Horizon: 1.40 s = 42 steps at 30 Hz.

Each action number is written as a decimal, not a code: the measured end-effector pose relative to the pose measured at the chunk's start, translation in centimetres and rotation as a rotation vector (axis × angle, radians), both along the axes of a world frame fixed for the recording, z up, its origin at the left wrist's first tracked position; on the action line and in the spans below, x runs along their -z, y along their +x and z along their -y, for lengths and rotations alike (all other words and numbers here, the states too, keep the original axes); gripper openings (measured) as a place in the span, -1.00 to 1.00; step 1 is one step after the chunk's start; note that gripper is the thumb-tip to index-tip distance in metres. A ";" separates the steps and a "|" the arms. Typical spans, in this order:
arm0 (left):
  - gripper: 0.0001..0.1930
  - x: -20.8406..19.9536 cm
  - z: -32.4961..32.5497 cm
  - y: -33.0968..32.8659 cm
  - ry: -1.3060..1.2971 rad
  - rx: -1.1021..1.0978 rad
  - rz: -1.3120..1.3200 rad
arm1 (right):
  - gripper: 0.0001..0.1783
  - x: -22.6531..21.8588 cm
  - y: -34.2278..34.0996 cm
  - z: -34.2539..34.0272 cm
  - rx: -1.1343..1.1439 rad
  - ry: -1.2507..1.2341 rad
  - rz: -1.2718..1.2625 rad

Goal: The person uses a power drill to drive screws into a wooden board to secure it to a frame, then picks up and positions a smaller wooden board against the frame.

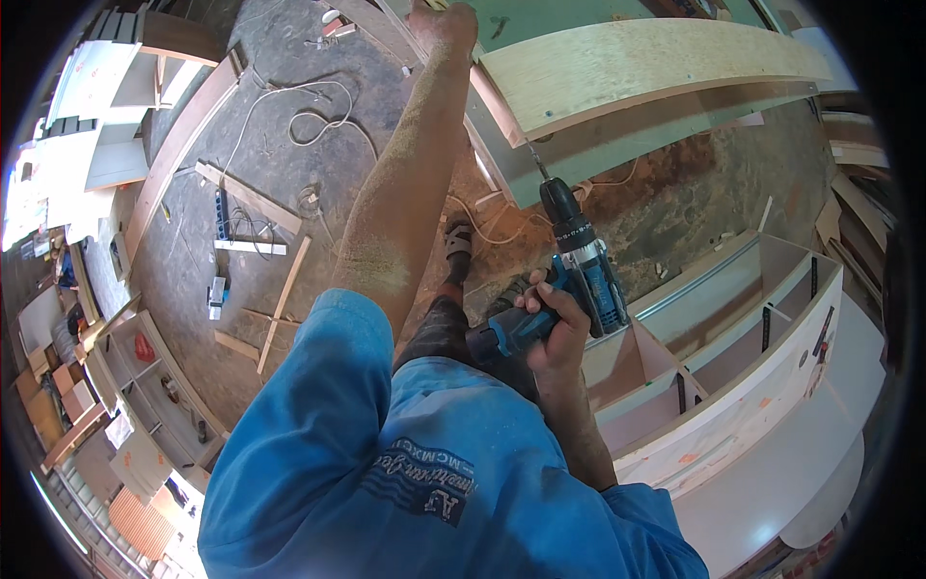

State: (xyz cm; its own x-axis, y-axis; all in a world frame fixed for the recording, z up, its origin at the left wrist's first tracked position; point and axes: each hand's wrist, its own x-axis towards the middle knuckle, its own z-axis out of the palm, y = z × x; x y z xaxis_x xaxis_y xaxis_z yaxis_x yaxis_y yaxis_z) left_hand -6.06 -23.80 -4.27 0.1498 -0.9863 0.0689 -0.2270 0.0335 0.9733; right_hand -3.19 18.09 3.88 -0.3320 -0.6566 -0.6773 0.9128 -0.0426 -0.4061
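While the right hand [558, 323] grips a drill [590, 256], bit [537, 160] near the wooden board [646, 72]'s corner, left hand [445, 31] sits by the board's left end, grip unclear.

A loose blue shirt [289, 492] is being worn, its cloth being creased and lightly dusted. On its front, a dark print [424, 482] with pale lettering and wavy lines is being displayed. The left sleeve [333, 376] is being ended near the elbow, and the left forearm [405, 193] is being coated by tan dust. Dark legwear [434, 333] and a greyish strapped sandal [458, 237] are being worn below.
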 end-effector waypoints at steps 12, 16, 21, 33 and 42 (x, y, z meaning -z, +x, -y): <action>-0.49 -1.2 -0.5 1.3 -0.102 0.034 -0.023 | -0.80 -0.6 0.4 0.3 -0.023 -0.001 0.114; -0.49 -0.9 -0.5 0.9 -0.068 0.058 -0.064 | -0.81 -0.1 0.5 0.3 -0.007 -0.024 0.137; -0.48 -0.4 -0.2 1.0 -0.166 0.005 -0.017 | -0.81 -0.8 0.6 0.7 -0.007 -0.037 0.151; -0.43 -1.0 -1.7 0.7 -0.178 -0.043 0.086 | -0.83 -1.3 0.4 1.3 0.005 -0.056 0.165; -0.42 -3.4 -3.5 1.4 -0.110 0.062 -0.124 | -0.83 -0.7 0.2 0.9 -0.015 -0.023 0.132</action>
State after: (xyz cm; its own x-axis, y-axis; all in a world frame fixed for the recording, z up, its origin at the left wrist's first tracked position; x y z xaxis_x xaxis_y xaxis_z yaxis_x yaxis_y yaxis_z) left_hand -4.63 -20.35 -0.87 0.1033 -0.9814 0.1618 -0.1001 0.1516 0.9834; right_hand -2.95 17.14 4.62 -0.2308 -0.6770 -0.6989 0.9590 -0.0366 -0.2812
